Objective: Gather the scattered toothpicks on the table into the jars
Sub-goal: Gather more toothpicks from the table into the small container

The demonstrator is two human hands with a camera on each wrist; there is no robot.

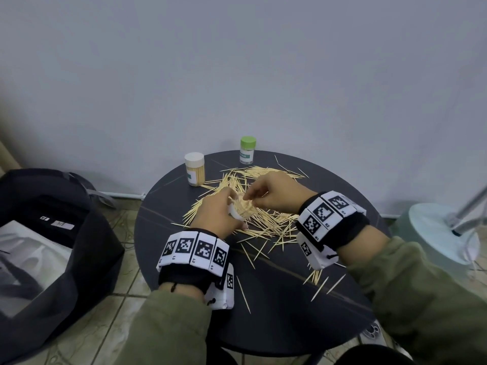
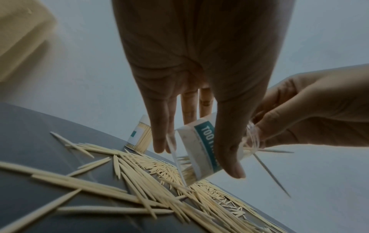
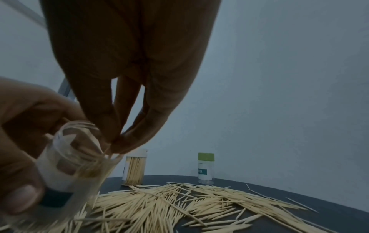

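Head view: left hand (image 1: 214, 217) is gripping an open jar (image 2: 201, 151), tilted, above the toothpick pile (image 1: 263, 219) at mid surface (image 1: 276, 299). Right hand (image 1: 274, 192) fingers (image 3: 119, 138) are pinching a few picks at the jar mouth.

Risks, judging from this:
- picks are sitting crosswise at the rim w/ one hanging out, so they're prob. going to jam or fall back
- jar is leaning, so contents could be sliding out
- strays near the surface's front edge could be getting knocked off by a sleeve
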